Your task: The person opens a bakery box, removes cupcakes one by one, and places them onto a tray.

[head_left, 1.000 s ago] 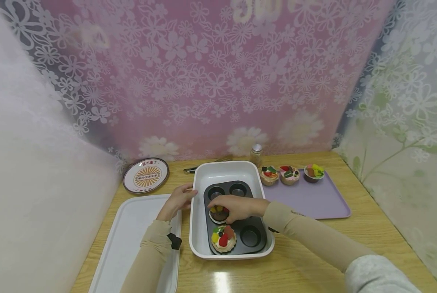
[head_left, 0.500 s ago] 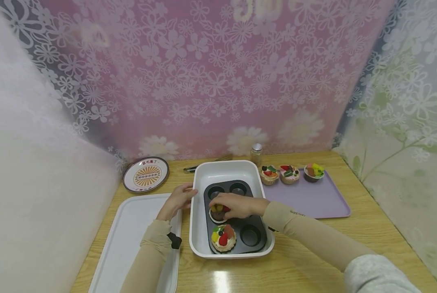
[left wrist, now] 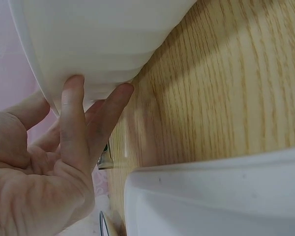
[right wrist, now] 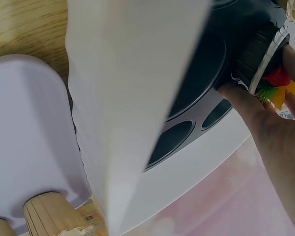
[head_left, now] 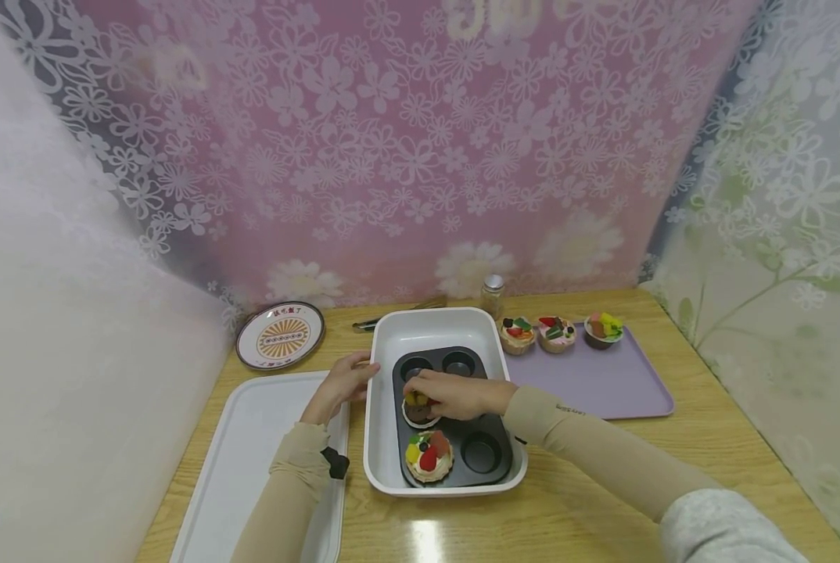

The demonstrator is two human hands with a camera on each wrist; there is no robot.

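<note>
A white deep rectangular basin [head_left: 434, 324] holds a black muffin tin [head_left: 472, 430]. My left hand [head_left: 341, 385] grips the basin's left side, thumb at the rim and fingertips against the outer wall [left wrist: 98, 39]. Inside the basin, my right hand [head_left: 458, 395] holds a chocolate cupcake [head_left: 420, 414] by its top, over the tin's middle left cup. Yellow and red fruit toppings and a ribbed dark base [right wrist: 250, 56] show on this cupcake in the right wrist view. A cream fruit tart [head_left: 428, 457] sits in the front left cup.
Left of the basin lies a white tray [head_left: 272, 461], with a round patterned plate [head_left: 281, 336] behind it. On the right, a lilac tray [head_left: 596, 387] bears several cupcakes [head_left: 556, 335] along its back edge. A glass shaker [head_left: 492, 295] and tongs [head_left: 366, 324] stand near the back wall.
My right hand has shifted very slightly to the right over the chocolate cupcake, its fingers still at the top. The left hand stays on the basin.
</note>
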